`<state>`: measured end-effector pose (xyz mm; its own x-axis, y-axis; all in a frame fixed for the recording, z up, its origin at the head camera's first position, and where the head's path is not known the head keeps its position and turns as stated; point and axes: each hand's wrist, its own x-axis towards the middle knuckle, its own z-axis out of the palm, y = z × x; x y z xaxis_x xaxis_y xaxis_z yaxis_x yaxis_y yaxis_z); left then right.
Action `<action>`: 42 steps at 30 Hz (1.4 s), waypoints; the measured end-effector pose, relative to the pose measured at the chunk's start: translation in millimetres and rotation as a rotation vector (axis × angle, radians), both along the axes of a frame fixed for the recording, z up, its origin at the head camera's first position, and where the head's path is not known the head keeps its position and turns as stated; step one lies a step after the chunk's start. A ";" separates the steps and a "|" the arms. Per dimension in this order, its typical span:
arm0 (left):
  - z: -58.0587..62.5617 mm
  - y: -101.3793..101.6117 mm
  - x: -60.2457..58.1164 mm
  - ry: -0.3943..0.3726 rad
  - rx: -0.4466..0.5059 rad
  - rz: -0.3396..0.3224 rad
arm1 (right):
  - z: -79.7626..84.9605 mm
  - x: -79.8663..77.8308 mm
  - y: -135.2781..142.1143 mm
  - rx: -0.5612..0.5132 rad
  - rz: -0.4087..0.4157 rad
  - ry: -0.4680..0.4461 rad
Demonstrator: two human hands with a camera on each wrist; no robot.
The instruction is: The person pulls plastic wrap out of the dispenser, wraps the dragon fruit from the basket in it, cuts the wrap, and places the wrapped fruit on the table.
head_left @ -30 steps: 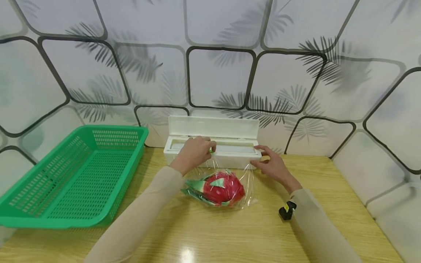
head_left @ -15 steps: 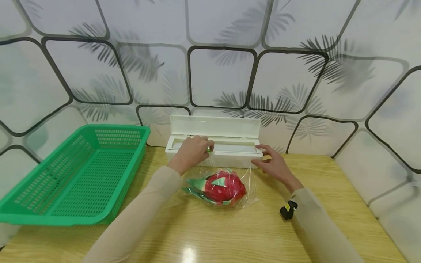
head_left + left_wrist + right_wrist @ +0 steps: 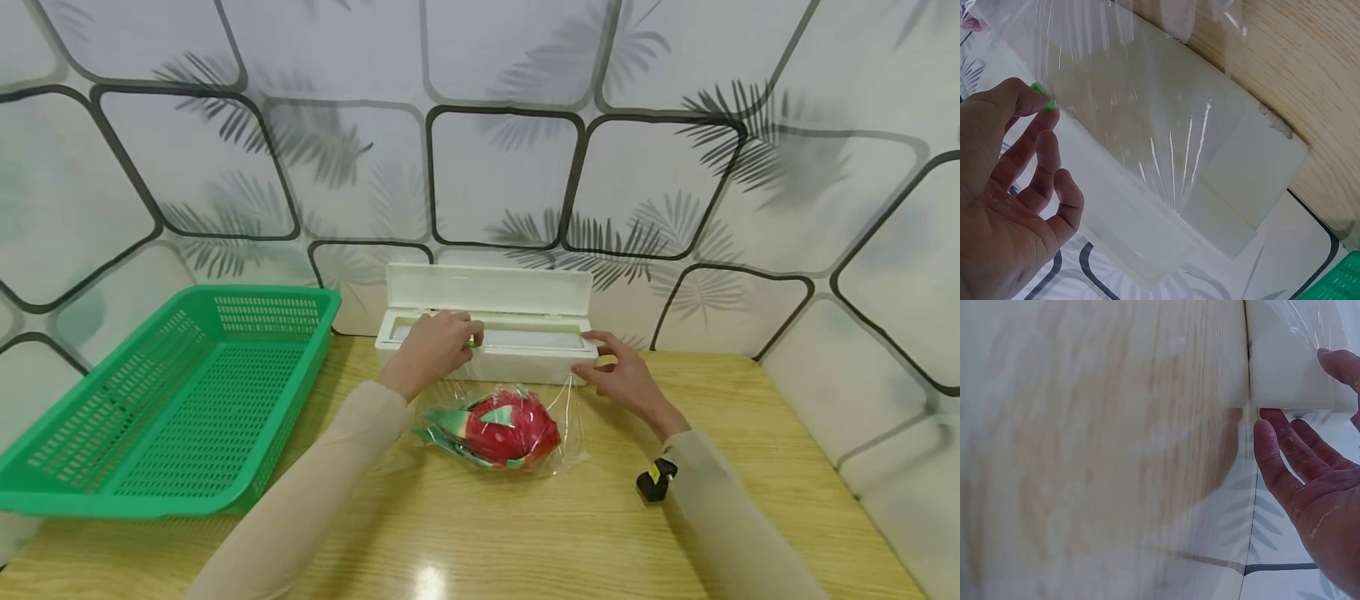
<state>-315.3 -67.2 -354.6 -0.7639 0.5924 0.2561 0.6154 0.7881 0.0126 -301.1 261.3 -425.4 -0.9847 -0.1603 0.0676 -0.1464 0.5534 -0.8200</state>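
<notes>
A white cling film dispenser box [image 3: 525,367] stands against the wall with its lid raised. My left hand [image 3: 437,343] is over its front rail, with thumb and forefinger pinching a small green slide cutter [image 3: 1043,97]. At the right end of the box, my right hand [image 3: 622,379] grips it, the thumb pressing on the front and the fingers at the end wall. Clear cling film [image 3: 1172,156] runs down the front of the box in creases. In front lies a red dragon fruit [image 3: 513,429] with green tips, covered by the film.
A green plastic basket [image 3: 195,408] stands at the left of the wooden table [image 3: 525,533]. Patterned wall covering [image 3: 502,179] rises behind the box and on both sides. A black wrist device [image 3: 656,481] sits by the right sleeve.
My left hand has slid a little to the left along the box's rail with the green slide cutter. My right hand has stayed at the right end of the box.
</notes>
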 end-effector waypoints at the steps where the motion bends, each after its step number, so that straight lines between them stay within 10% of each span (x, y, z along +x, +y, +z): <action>1: 0.1 -0.4 0.1 0.005 0.001 -0.002 | 0.1 -0.1 -0.2 0.001 0.001 0.001; 42: -1.3 -17.0 2.6 -0.029 0.025 0.041 | -0.9 -0.4 0.0 0.013 -0.015 0.003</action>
